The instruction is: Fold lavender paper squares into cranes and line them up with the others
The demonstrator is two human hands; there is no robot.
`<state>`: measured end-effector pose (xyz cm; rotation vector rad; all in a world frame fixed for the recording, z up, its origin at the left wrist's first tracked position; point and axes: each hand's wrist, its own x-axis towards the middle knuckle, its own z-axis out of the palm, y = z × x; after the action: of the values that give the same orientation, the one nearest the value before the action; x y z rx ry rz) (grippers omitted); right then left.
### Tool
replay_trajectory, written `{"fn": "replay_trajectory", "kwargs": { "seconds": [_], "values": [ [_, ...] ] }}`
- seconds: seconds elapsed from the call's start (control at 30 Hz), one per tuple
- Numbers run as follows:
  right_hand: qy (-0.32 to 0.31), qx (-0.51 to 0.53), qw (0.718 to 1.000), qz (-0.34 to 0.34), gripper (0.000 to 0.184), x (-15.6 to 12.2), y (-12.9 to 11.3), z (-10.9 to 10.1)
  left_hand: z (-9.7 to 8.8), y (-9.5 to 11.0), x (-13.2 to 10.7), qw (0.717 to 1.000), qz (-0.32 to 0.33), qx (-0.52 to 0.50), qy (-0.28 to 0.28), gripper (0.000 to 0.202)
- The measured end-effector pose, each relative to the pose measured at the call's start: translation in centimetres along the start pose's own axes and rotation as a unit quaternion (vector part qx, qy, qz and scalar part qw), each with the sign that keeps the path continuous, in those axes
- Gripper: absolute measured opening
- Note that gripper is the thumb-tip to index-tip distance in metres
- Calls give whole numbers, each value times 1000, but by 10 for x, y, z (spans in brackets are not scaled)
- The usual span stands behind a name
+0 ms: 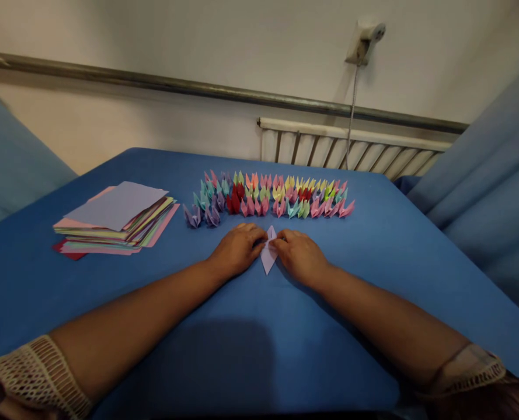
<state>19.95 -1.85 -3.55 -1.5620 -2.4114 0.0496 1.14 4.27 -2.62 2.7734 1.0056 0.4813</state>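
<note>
A pale lilac sheet of origami paper (268, 256), folded into a narrow diamond, lies on the blue table between my hands. One point faces me and the other points away, with a slit showing near the far tip. My left hand (240, 248) grips its left edge with bent fingers. From the other side, my right hand (300, 256) pinches the right edge, its fingertips covering part of the paper. Just beyond my hands stand several rows of folded paper cranes (261, 205) in pink, red, yellow, green, teal and purple.
To the left sits a stack of coloured paper sheets (119, 207), lilac on top. The blue table (351, 338) reaches toward a wall with a metal rail (198, 87) and a white radiator (329, 131). Blue curtains (500, 157) hang at both sides.
</note>
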Motion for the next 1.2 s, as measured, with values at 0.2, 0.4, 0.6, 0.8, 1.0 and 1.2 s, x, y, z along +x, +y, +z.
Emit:
{"fn": "replay_trajectory", "kwargs": {
  "seconds": [0.2, 0.4, 0.6, 0.8, 1.0, 1.2],
  "values": [
    [-24, -22, 999, -4, 36, -4, -5, -1, -14, 7, -10, 992, 62, 82, -68, 26],
    [-33, -13, 999, 3, 37, -7, -9, -4, -21, 14, -16, 988, 63, 113, -83, 29],
    [-35, -18, 999, 7, 43, -6, -8, -6, -14, 13, -13, 990, 71, 107, -62, 37],
    [-28, -64, 998, 2, 37, -5, -9, -6, -21, 13, -13, 989, 74, 93, -92, 34],
    [-19, -37, 999, 28, 35, -1, -4, -3, -15, 2, -11, 998, 12, 26, -50, 25],
    [43, 65, 987, 137, 34, 5, 4, 1, -2, -2, -3, 1000, -25, -9, 1, 32]
  ]
}}
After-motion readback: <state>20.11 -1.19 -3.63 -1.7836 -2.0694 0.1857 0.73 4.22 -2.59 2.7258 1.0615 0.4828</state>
